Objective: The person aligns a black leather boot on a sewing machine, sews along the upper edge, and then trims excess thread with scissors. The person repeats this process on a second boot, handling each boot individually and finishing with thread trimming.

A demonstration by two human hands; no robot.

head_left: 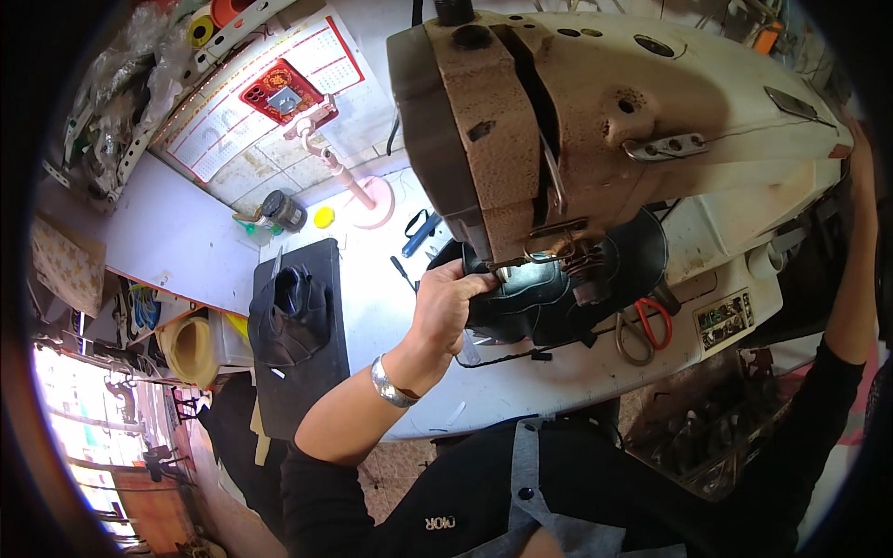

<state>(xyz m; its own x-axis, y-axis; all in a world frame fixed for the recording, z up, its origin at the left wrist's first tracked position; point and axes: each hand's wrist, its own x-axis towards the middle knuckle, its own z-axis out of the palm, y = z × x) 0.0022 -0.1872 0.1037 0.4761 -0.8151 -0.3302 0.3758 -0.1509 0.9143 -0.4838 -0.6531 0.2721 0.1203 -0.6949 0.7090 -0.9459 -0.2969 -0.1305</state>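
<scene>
A black leather shoe upper [521,312] with pale stitch lines lies under the needle area of a large, worn industrial sewing machine [595,121]. Its left edge is pinched between the thumb and fingers of my left hand [444,312], which wears a silver bangle on the wrist. A small lamp lights the leather by the needle. My right arm reaches along the far right side. At the machine's right end is my right hand [859,153], its fingers hidden behind the machine body, so what it touches cannot be seen.
Red-handled scissors [654,323] lie on the white table [409,423], right of the leather. Another dark shoe upper [291,316] rests on a black board [321,409] at left. Behind stand a pink phone stand [372,203], a jar [284,211] and a blue-handled tool [421,234].
</scene>
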